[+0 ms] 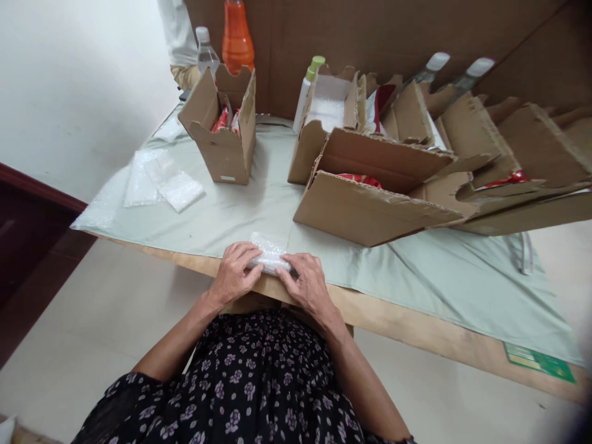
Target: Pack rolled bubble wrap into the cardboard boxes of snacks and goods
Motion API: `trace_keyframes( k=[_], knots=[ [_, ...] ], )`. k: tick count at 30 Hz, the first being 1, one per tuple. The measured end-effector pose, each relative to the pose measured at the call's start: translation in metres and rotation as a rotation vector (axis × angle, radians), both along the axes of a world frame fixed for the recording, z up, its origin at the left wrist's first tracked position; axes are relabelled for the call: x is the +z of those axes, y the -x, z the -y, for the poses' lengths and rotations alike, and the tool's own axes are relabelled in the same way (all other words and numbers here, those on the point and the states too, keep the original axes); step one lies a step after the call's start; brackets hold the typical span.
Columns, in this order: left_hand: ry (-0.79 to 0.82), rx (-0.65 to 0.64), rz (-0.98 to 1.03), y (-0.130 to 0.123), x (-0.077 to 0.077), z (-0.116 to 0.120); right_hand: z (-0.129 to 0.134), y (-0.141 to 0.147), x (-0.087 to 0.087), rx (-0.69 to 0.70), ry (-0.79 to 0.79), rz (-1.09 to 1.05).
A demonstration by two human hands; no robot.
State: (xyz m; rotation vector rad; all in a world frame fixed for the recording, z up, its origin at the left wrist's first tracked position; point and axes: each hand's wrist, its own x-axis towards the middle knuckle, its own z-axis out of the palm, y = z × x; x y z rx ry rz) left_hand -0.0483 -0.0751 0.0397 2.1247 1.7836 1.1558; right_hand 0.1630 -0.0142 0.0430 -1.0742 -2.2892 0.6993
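Observation:
At the front edge of the table, a small piece of clear bubble wrap [269,251] lies between my hands, its near edge looking rolled or folded. My left hand [237,271] grips its left end, thumb toward me and fingers curled over the top. On the right end, my right hand [309,280] holds it the same way. Whether anything is wrapped inside I cannot make out. More bubble wrap sheets [160,179] lie flat at the left of the table.
A pale green cloth [245,213] covers the table. A cardboard box [226,154] with red packets stands back left; several more open boxes [370,209] fill the right. Bottles, one with orange liquid [237,43], stand behind. A person's sleeve [178,31] shows at the back left.

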Motion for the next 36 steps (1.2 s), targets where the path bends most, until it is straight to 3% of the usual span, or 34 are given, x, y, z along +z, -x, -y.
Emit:
trace_keyframes(
  k=[5, 10, 16, 20, 24, 28, 32, 36],
  knots=[
    [0.094, 0.056, -0.017, 0.003, -0.008, -0.017, 0.001, 0.004, -0.005, -0.059, -0.157, 0.023],
    [0.085, 0.163, 0.124, -0.002, -0.011, -0.021, -0.004, 0.009, -0.012, -0.058, -0.147, 0.06],
    [0.205, 0.289, 0.635, -0.006, -0.008, -0.008, -0.013, 0.007, -0.016, -0.207, 0.046, -0.142],
    [0.377, 0.19, 1.069, -0.014, -0.003, -0.01, -0.006, 0.008, -0.012, -0.143, 0.149, -0.195],
    [0.402, 0.13, 1.288, -0.022, 0.003, -0.017, 0.004, 0.007, -0.003, -0.067, 0.196, -0.199],
    [0.451, 0.05, 1.207, -0.027, 0.012, -0.013, 0.009, -0.002, 0.008, -0.084, 0.24, -0.311],
    [0.581, -0.09, 0.902, -0.033, 0.022, -0.004, 0.009, -0.01, 0.019, -0.06, 0.311, -0.373],
    [0.532, -0.141, 0.651, -0.041, 0.026, -0.001, 0.007, -0.012, 0.026, 0.002, 0.4, -0.361]
  ],
)
